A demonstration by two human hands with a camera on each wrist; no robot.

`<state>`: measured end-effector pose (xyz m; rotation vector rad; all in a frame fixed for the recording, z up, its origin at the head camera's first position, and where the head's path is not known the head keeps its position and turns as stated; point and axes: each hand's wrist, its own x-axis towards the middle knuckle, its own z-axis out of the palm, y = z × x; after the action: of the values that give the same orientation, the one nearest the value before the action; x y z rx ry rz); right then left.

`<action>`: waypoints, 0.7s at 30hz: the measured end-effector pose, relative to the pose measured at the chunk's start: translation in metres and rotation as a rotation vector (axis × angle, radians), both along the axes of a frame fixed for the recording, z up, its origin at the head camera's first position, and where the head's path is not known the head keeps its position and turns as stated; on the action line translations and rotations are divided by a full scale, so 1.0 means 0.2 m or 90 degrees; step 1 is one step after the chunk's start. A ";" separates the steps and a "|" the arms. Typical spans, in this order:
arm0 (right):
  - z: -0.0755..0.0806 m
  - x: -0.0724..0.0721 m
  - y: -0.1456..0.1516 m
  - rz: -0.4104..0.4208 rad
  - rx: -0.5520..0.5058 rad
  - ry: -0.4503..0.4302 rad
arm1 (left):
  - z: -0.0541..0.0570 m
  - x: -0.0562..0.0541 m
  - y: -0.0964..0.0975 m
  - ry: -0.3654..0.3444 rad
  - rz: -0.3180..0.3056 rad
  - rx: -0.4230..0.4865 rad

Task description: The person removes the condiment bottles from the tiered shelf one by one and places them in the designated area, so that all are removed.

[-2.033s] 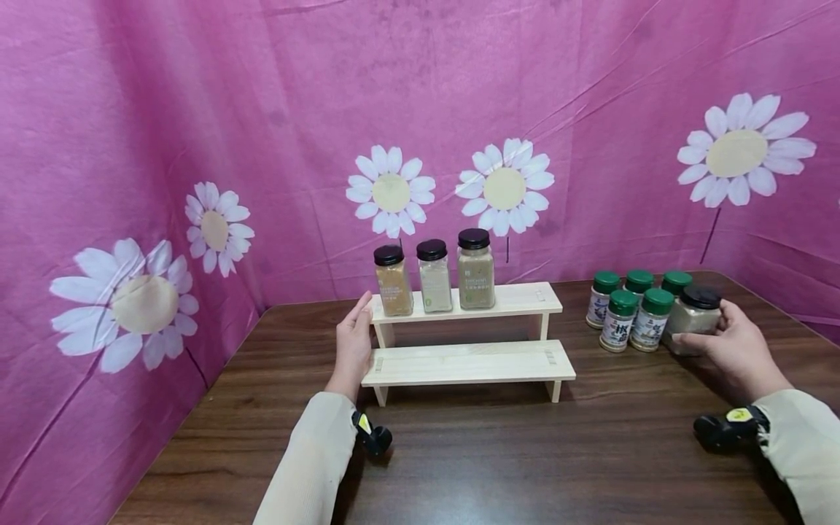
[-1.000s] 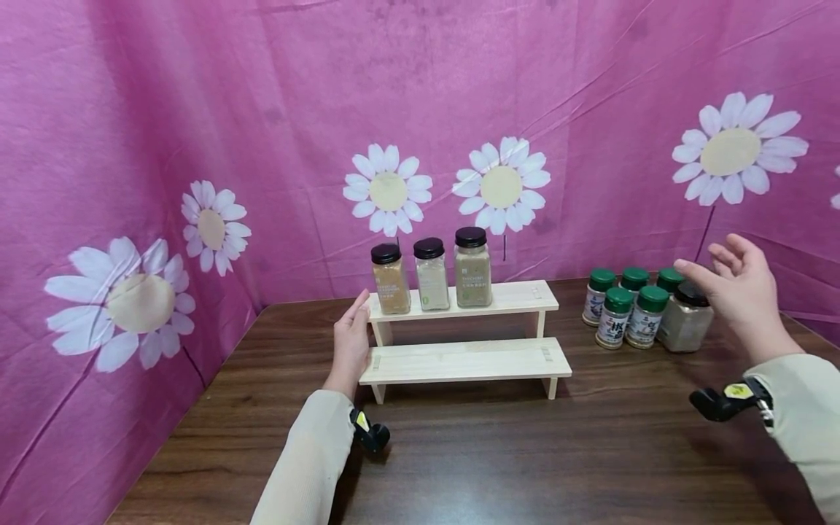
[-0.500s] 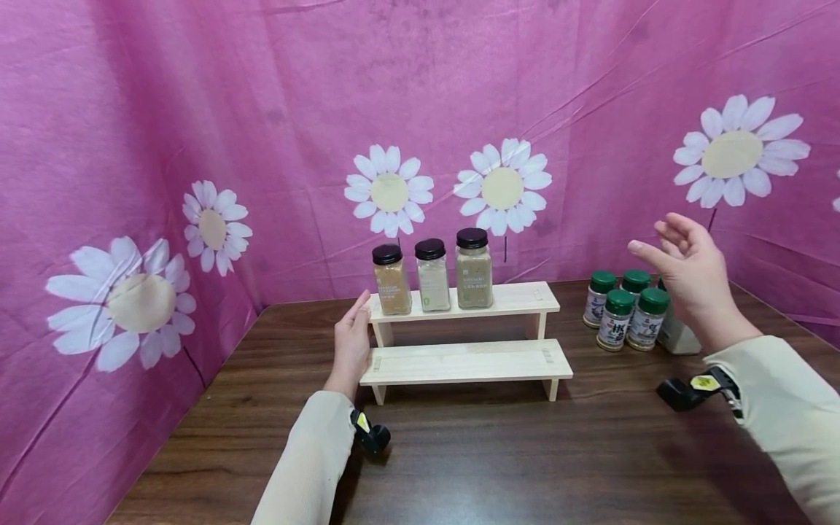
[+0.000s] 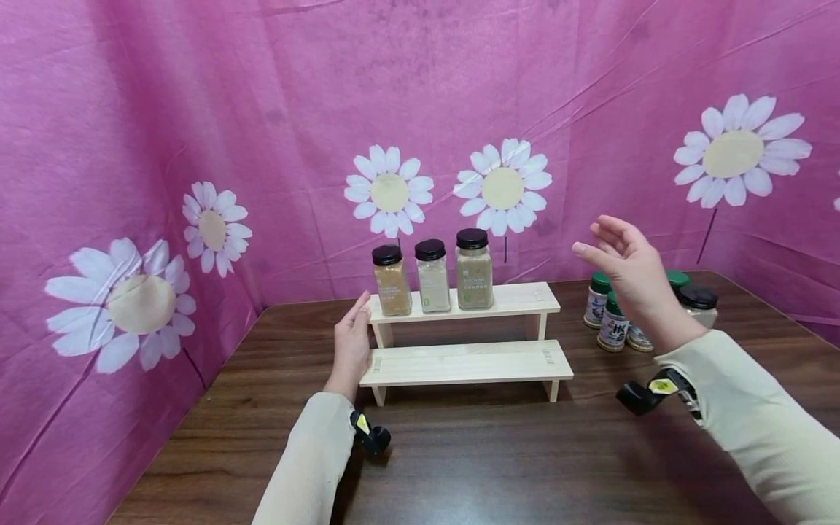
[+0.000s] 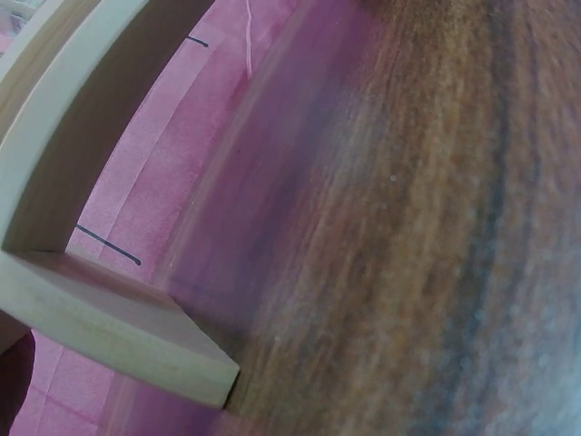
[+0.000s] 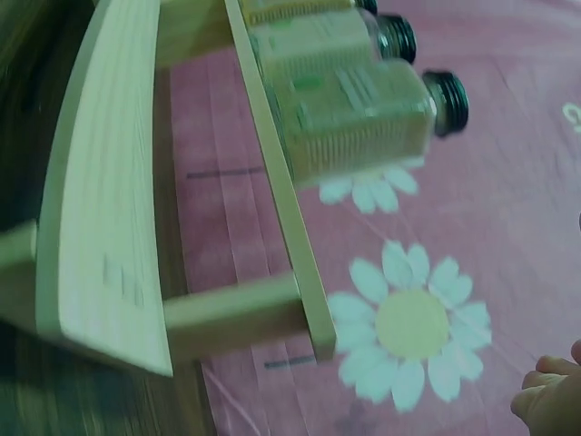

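Observation:
A two-tier wooden rack (image 4: pixel 466 364) stands on the table. My left hand (image 4: pixel 351 346) rests against its left end, fingers extended up to the top shelf's edge. On that upper shelf stand three black-capped spice jars: a tan one (image 4: pixel 392 288) at the left, a pale one (image 4: pixel 434 284) in the middle and a larger greenish-brown one (image 4: pixel 474 278). My right hand (image 4: pixel 633 284) is raised between the rack and the jars at the right, its fingers loosely bent around nothing. In the right wrist view, its fingers (image 6: pixel 554 400) show at the lower right corner.
Several green-capped spice jars (image 4: pixel 613 332) stand in a cluster at the right, partly hidden by my right hand. A black-capped square jar (image 4: pixel 699 302) stands beside them. A pink cloth (image 4: pixel 295 109) with daisies hangs behind the dark wooden table (image 4: pixel 459 459).
My right hand has let go of the black-capped square jar at the right, risen, and moved left past the green-capped jars. My left hand has stayed at the rack's end.

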<state>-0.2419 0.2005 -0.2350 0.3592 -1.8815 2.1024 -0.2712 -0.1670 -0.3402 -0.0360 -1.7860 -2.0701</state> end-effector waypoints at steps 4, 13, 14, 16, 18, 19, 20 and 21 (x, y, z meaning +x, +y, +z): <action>0.01 0.01 -0.08 0.009 0.020 -0.002 | 0.00 0.00 0.00 0.001 -0.004 0.002; -0.02 0.02 -0.23 0.043 0.044 -0.021 | -0.01 0.00 0.00 -0.007 -0.011 0.011; -0.02 0.02 -0.25 0.045 0.051 -0.025 | -0.01 0.00 0.00 -0.008 -0.013 0.013; -0.03 0.02 -0.28 0.047 0.064 -0.037 | -0.01 0.01 0.00 -0.004 -0.009 0.007; -0.03 0.02 -0.32 0.052 0.066 -0.048 | -0.01 0.00 0.00 -0.001 -0.002 0.003; -0.03 0.01 -0.34 0.054 0.071 -0.053 | -0.01 0.00 0.00 0.002 0.000 -0.001; -0.04 0.01 -0.36 0.053 0.081 -0.056 | -0.01 0.00 0.00 0.003 0.003 -0.004; -0.04 0.01 -0.38 0.055 0.085 -0.059 | 0.00 0.00 0.00 0.004 0.007 -0.006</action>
<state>-0.2405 0.1248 -0.2427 0.3851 -2.1021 2.0862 -0.2707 -0.1674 -0.3412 -0.0361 -1.7884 -2.0514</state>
